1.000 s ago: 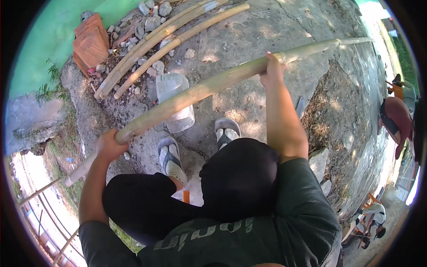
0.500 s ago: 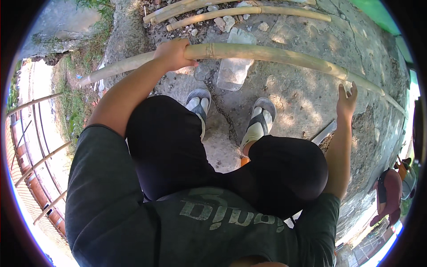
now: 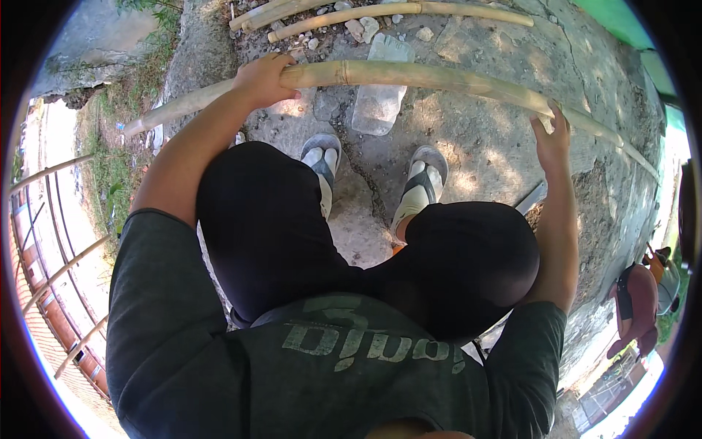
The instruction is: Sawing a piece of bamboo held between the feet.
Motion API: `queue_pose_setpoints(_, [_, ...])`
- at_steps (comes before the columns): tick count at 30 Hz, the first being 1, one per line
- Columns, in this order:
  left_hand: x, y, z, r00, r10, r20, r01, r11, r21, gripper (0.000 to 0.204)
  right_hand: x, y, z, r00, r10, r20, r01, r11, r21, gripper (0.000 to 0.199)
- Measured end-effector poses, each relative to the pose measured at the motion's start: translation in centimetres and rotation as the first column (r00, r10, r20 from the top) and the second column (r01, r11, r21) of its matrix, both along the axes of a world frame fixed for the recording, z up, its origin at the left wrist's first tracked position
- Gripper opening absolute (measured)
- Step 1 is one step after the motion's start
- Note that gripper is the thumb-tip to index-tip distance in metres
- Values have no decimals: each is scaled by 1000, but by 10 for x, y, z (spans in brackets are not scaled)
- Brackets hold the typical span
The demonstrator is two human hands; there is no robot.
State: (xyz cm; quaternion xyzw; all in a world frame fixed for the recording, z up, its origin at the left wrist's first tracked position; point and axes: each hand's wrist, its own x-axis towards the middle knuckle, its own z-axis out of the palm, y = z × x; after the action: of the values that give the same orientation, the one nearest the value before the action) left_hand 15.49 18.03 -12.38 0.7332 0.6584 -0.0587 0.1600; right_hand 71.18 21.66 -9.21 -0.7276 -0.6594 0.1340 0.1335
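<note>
Head view, entries listed from our body outward.

1. Dark shirt and black-clad knees at six o'clock; sandalled feet planted on cracked concrete ground near centre.
2. Left hand, eleven o'clock: fingers wrapped over the long bamboo pole, closed around it from above.
3. Right hand, two o'clock: palm and fingers laid against the pole's underside edge, loosely curled; we cannot tell whether it fully clasps.
4. Bamboo pole: held off the ground across our front, running from nine-to-ten o'clock up over the feet and down toward three o'clock.
5. Clear plastic bottle, lying on the ground just beyond the feet, under the pole.
6. Spare bamboo poles and rubble, twelve o'clock.

Change noted: against the frame half a second back, the pole sits slightly lower in view and straighter across us, and our right hand has shifted inward along it. A full second back, the pole slanted steeply; we judge it is being swung level for handling.
</note>
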Motion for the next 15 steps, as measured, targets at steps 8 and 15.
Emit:
queue_pose_setpoints(8, [1,0,0,994,-19,103,22,999,-29,57,137,-198,-146,840,-473,-267,471,879,-75,51])
queue_pose_setpoints(15, [-4,-1,-5,989,-51,138,50,999,11,66,111,-333,-208,403,-722,-562,703,638,-315,39])
